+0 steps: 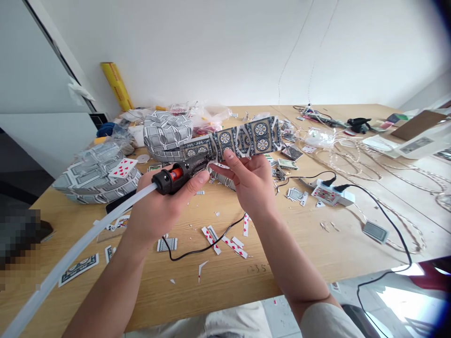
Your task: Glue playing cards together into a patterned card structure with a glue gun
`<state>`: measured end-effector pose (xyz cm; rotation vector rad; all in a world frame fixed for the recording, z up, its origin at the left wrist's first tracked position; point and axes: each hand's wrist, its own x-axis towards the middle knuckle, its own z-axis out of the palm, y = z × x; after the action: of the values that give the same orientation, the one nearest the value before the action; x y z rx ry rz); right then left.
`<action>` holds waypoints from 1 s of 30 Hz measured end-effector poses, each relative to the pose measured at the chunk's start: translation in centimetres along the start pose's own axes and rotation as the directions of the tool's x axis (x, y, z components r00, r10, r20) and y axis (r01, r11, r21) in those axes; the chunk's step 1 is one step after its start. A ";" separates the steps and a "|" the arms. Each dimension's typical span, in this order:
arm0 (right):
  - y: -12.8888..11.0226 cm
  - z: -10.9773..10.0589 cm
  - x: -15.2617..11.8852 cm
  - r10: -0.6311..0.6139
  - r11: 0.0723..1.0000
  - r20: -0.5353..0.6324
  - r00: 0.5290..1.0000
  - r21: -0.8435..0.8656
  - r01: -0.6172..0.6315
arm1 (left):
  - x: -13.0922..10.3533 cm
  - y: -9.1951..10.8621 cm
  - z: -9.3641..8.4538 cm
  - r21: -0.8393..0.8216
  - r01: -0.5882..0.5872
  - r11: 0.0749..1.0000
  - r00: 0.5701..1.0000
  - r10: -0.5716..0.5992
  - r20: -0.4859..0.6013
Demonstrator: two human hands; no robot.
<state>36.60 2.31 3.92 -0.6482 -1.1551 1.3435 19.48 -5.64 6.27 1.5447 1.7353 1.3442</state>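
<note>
Wrapped round a black hot glue gun (164, 181), my left hand (157, 209) holds it level, and a long white glue stick (88, 239) trails from its rear. The gun's nozzle end touches or nearly touches a strip of joined playing cards (261, 135) with dark blue patterned backs. My right hand (255, 188) pinches that strip from below, thumb on its front. Behind the strip stands a rounded form covered in grey card pieces (162, 134). To the left lies a second card-covered form (95, 176), a seven of hearts card (122, 167) on top.
Cut card strips (211, 239) and scraps litter the wooden table (225, 277). A black cord (197, 253) loops under my hands. To the right are a power strip (333, 193) with plugs, coiled wires (362, 164) and an open box (423, 136). A yellow roll (116, 86) leans against the wall.
</note>
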 end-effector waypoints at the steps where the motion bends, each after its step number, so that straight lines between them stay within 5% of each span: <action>1: -0.1 0.0 0.0 -0.003 1.000 -0.002 1.000 0.014 0.003 | 0.0 0.0 0.0 -0.002 0.000 1.000 1.000 0.000 0.004; 30: 0.8 -0.1 0.2 -0.041 0.999 0.010 0.999 0.028 0.040 | -0.1 0.2 0.2 -0.014 0.017 1.000 0.999 -0.018 -0.031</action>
<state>36.38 2.66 3.23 -0.5948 -1.1503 1.3280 19.78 -5.74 6.36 1.5051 1.7507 1.3761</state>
